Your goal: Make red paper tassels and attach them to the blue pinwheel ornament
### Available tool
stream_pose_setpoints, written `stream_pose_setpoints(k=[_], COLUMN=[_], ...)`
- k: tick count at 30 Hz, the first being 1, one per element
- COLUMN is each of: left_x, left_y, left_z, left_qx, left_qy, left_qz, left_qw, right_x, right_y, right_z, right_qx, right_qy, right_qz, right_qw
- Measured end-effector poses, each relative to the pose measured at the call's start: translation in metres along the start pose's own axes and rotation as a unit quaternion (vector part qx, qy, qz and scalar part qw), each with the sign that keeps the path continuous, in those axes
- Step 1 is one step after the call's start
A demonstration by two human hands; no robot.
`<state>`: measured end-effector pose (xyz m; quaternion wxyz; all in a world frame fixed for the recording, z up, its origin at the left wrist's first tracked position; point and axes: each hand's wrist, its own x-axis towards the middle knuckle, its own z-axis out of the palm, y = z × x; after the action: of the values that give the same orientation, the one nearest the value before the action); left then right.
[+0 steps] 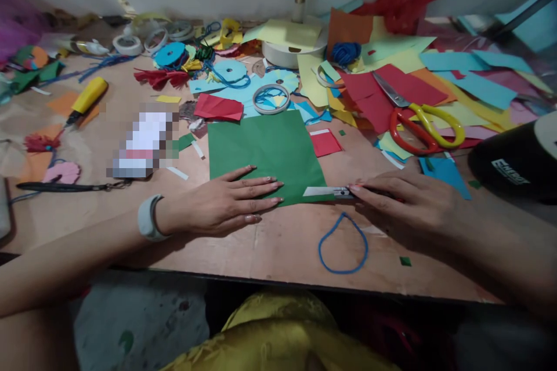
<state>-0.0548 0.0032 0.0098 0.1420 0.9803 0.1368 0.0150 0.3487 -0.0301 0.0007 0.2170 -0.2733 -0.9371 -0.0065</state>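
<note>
A green paper sheet (270,148) lies at the middle of the table. My left hand (221,200) rests flat on its lower left part, fingers spread and holding nothing. In my right hand (391,200) is a utility knife (339,192), gripped between closed fingers. Its blade points left and lies over the sheet's lower right edge, where a narrow green strip shows below the blade. A loop of blue cord (343,271) lies on the table below the knife.
Red and yellow scissors (418,122) lie on coloured papers at the right, near a black cylindrical object (509,153). A yellow-handled tool (89,97) and a pixelated phone (141,142) are at the left. A tape roll (270,109) touches the sheet's top.
</note>
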Motion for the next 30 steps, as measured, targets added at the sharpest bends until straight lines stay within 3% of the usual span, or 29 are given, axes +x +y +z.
stream_pose_setpoints(k=[6, 10, 18, 30], left_x=[0.014, 0.02, 0.022, 0.022], left_y=[0.004, 0.009, 0.013, 0.011], left_z=[0.007, 0.006, 0.003, 0.005], left_qx=[0.025, 0.023, 0.04, 0.024], left_qy=[0.007, 0.011, -0.014, -0.002], left_qz=[-0.006, -0.028, -0.041, -0.038], left_qw=[1.0, 0.999, 0.998, 0.999], right_x=[0.009, 0.007, 0.001, 0.003], right_y=[-0.005, -0.005, -0.006, -0.01], right_z=[0.004, 0.01, 0.009, 0.008], right_qx=[-0.047, -0.06, -0.075, -0.084], right_qy=[-0.026, -0.009, -0.006, -0.034], right_qz=[-0.008, -0.036, -0.046, -0.058], right_qw=[0.999, 0.998, 0.996, 0.994])
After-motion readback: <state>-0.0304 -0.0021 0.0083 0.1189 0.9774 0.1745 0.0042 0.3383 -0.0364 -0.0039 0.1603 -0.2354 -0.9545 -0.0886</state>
